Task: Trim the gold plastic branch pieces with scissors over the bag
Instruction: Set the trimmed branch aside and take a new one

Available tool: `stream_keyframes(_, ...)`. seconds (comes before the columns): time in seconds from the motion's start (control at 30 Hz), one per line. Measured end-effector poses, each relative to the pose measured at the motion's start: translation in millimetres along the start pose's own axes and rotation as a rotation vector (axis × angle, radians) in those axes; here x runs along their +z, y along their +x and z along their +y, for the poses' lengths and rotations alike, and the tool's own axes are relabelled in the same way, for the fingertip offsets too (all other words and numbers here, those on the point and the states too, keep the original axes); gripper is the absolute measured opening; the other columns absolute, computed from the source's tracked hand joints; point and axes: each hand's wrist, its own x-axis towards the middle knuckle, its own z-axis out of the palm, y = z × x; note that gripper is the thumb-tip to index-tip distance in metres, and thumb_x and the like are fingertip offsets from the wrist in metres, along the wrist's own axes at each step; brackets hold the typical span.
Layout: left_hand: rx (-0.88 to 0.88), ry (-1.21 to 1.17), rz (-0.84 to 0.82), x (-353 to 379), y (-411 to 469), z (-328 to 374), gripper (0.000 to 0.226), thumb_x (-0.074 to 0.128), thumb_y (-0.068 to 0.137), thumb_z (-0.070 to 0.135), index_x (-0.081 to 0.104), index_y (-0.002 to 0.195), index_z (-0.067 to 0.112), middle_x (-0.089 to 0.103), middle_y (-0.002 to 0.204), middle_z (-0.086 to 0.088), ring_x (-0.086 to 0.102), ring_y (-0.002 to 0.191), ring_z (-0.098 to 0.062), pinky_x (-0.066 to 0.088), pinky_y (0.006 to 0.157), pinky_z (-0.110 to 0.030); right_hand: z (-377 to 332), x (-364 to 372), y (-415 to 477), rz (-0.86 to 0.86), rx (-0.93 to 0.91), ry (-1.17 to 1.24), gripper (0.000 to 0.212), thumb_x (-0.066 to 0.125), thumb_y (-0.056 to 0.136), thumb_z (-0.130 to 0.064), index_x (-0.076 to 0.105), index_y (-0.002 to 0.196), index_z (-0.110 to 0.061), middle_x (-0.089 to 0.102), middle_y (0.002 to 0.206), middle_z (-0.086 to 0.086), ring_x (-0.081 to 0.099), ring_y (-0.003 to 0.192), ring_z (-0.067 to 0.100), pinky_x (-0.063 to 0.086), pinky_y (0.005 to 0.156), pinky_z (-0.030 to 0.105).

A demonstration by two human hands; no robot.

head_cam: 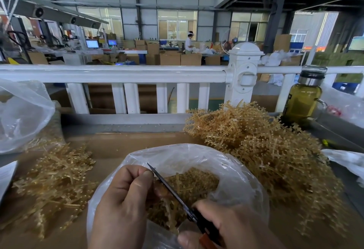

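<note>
Workspace is tight. My left hand [126,199] and right hand [228,227] sit together over the open mouth of the clear bag [197,149], at the near edge of the cardboard surface [118,146]. Only open room is the bare cardboard strip ahead of the bag, running to the white railing [118,73] at the far edge. The left flank is blocked by a loose gold pile [55,179], with a second clear bag [23,114] behind it. The right flank is blocked by a much bigger heaped gold pile [266,150] touching the bag rim. A bottle of yellow-green liquid [303,99] stands behind that heap by the rail, and a white plastic sheet [346,160] lies at the far right edge. My left hand is curled, thumb and fingers pinching a gold branch piece [167,211] that hangs down inside the bag mouth. My right hand is wrapped round the scissors [169,185] by the handles, blade angled up-left across the piece, tip just beside my left thumb. Blades read as one dark line, can't tell any gap. The piece is thin translucent gold plastic, a stem with short nubby side twigs. The cut bits in the bag [199,181] look the same.
</note>
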Motion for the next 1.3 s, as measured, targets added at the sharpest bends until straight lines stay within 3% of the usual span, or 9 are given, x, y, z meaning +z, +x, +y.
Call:
stream_keyframes(0.07, 0.004, -0.011, -0.008, -0.6, 1.4, -1.0, 0.041, 0.058, 0.097, 0.006, 0.063, 0.06, 0.023, 0.06, 0.051, 0.001, 0.052, 0.045, -0.007, 0.046, 0.06, -0.024, -2.8, 1.5, -3.3, 0.197, -0.027, -0.222, 0.075, 0.018, 0.055, -0.104, 0.05, 0.106, -0.059, 0.057, 0.127, -0.027, 0.013, 0.152, 0.025, -0.002, 0.121, 0.037)
stream_keyframes(0.13, 0.008, -0.041, -0.023, 0.0, 1.5, 0.7, 0.034, 0.065, 0.094, 0.013, 0.064, 0.062, 0.024, 0.063, 0.055, 0.0, 0.057, 0.05, -0.01, 0.045, 0.069, -0.037, -6.7, -1.6, -8.8, 0.26, -0.147, -0.368, 0.065, 0.017, 0.063, -0.096, 0.048, 0.106, -0.059, 0.055, 0.114, -0.034, 0.002, 0.152, 0.009, -0.03, 0.109, 0.027)
stream_keyframes(0.27, 0.049, -0.044, -0.031, 1.1, -0.7, 3.0, 0.026, 0.057, 0.097, 0.018, 0.064, 0.073, 0.021, 0.069, 0.063, -0.001, 0.064, 0.06, -0.012, 0.051, 0.066, -0.031, -10.4, -17.9, -14.3, 0.272, -0.227, -0.228, 0.049, 0.038, 0.071, -0.088, 0.057, 0.096, -0.05, 0.059, 0.074, -0.026, 0.024, 0.11, -0.037, -0.003, 0.094, -0.008)
stream_keyframes(0.37, 0.089, -0.074, -0.071, -0.6, -2.3, 3.4, 0.03, 0.056, 0.102, 0.017, 0.062, 0.074, 0.025, 0.07, 0.069, -0.003, 0.068, 0.068, -0.016, 0.052, 0.068, -0.028, -6.5, -18.6, -17.7, 0.146, -0.213, -0.113, 0.058, 0.035, 0.075, -0.09, 0.047, 0.109, -0.044, 0.064, 0.094, -0.023, 0.047, 0.098, -0.02, 0.019, 0.084, -0.004)
stream_keyframes(0.53, 0.129, -0.162, -0.106, -0.6, -2.5, 2.3, 0.022, 0.057, 0.095, 0.025, 0.064, 0.075, 0.029, 0.069, 0.071, -0.007, 0.068, 0.071, -0.019, 0.055, 0.069, -0.028, -5.4, -22.4, -18.8, 0.129, -0.206, -0.138, 0.053, 0.037, 0.074, -0.087, 0.044, 0.107, -0.045, 0.057, 0.091, -0.027, 0.01, 0.097, -0.044, 0.013, 0.081, -0.01)
stream_keyframes(0.77, 0.143, -0.161, -0.12, -1.4, -2.2, -1.4, 0.018, 0.054, 0.091, 0.031, 0.064, 0.078, 0.024, 0.068, 0.073, -0.007, 0.066, 0.071, -0.021, 0.054, 0.068, -0.029, -10.9, -19.7, -18.3, 0.145, -0.233, -0.137, 0.066, 0.017, 0.067, -0.091, 0.038, 0.114, -0.049, 0.065, 0.096, -0.026, 0.054, 0.09, -0.011, 0.024, 0.095, 0.014)
stream_keyframes(1.1, 0.18, -0.195, -0.129, -1.6, -2.4, -4.8, 0.018, 0.058, 0.086, 0.042, 0.064, 0.079, 0.027, 0.069, 0.074, -0.009, 0.068, 0.073, -0.023, 0.055, 0.071, -0.026, -10.0, -21.2, -19.4, 0.109, -0.223, -0.078, 0.065, 0.022, 0.069, -0.089, 0.041, 0.113, -0.046, 0.062, 0.091, -0.022, 0.056, 0.083, -0.006, 0.04, 0.076, 0.013)
stream_keyframes(1.2, 0.18, -0.183, -0.124, -1.9, -3.4, -6.1, 0.017, 0.056, 0.093, 0.034, 0.064, 0.08, 0.026, 0.07, 0.075, -0.01, 0.069, 0.073, -0.023, 0.055, 0.071, -0.024, -9.6, -23.8, -21.1, 0.112, -0.216, -0.076, 0.066, 0.017, 0.069, -0.09, 0.042, 0.11, -0.044, 0.06, 0.091, -0.021, 0.056, 0.084, -0.008, 0.034, 0.092, 0.007)
stream_keyframes(1.3, 0.181, -0.173, -0.125, -1.8, -4.0, -5.8, 0.019, 0.052, 0.094, 0.031, 0.065, 0.081, 0.026, 0.07, 0.076, -0.01, 0.069, 0.074, -0.023, 0.055, 0.072, -0.024, -10.3, -24.7, -21.3, 0.095, -0.206, -0.056, 0.064, 0.022, 0.071, -0.088, 0.046, 0.108, -0.041, 0.059, 0.093, -0.024, 0.057, 0.083, -0.006, 0.042, 0.083, 0.011)
